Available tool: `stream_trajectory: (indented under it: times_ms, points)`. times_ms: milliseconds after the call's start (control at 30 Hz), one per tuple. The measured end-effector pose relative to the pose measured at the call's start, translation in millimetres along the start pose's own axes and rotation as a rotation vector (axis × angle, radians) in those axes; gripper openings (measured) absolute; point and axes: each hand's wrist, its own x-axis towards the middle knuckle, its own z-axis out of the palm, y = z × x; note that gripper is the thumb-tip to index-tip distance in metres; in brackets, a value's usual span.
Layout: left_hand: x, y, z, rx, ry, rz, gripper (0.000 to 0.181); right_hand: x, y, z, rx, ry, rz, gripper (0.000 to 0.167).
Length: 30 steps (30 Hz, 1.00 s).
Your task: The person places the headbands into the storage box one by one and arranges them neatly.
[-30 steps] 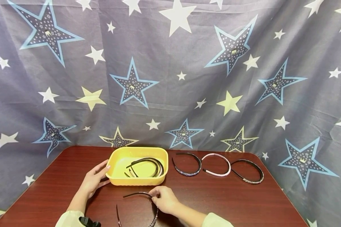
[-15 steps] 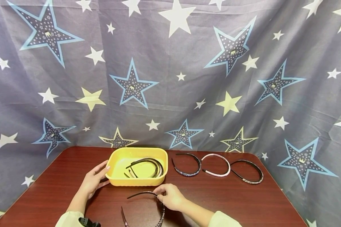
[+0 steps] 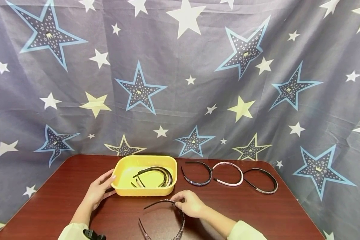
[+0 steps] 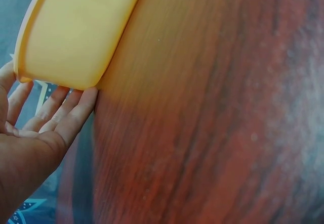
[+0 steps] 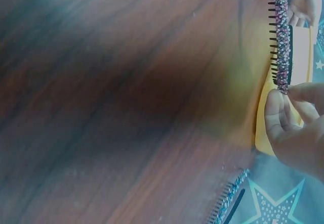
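My right hand pinches a black toothed headband covered with sparkling stones, between thumb and fingers near one end of its arc. In the right wrist view, the glittery band rises from the fingertips of that hand, its comb teeth facing left. The headband's lower part runs off the bottom of the head view. My left hand rests its spread, fairly straight fingers against the left end of a yellow plastic bin. Several headbands lie inside the bin, toward its right.
Right of the bin, three headbands lie in a row on the dark red wooden table: a blue glittery one, a pale pink one and a black one with stones. A grey star-patterned curtain hangs behind.
My right hand has moved to the right and slightly away from me, carrying the glittery headband along. The left hand and the yellow bin have stayed in place.
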Motion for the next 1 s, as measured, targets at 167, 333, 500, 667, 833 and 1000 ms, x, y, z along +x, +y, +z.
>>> stream_trajectory:
  times_ms: [167,333,500,667,833,1000]
  points:
    - [-0.1,1.9,0.5,-0.005,-0.002,0.005,0.069,-1.3,1.5,-10.9,-0.025,0.004,-0.022,0.015]
    - [-1.9,3.0,0.6,-0.006,-0.008,-0.002,0.069,-2.5,4.2,-21.5,-0.029,0.006,-0.025,0.016]
    - [-3.0,3.0,1.0,-0.008,-0.005,-0.002,0.069,-2.7,8.6,-32.3,-0.033,0.005,-0.012,0.017]
    - [-2.0,1.8,0.5,-0.010,0.000,-0.001,0.069,-1.8,14.1,-42.5,-0.049,0.012,-0.022,0.019]
    - [-1.4,0.3,0.5,-0.015,0.006,0.000,0.070,-2.6,16.3,-52.3,-0.043,0.024,-0.025,0.018]
    - [-2.5,1.2,0.5,-0.028,0.002,0.000,0.071,-2.8,15.6,-62.1,-0.074,0.059,-0.009,0.018]
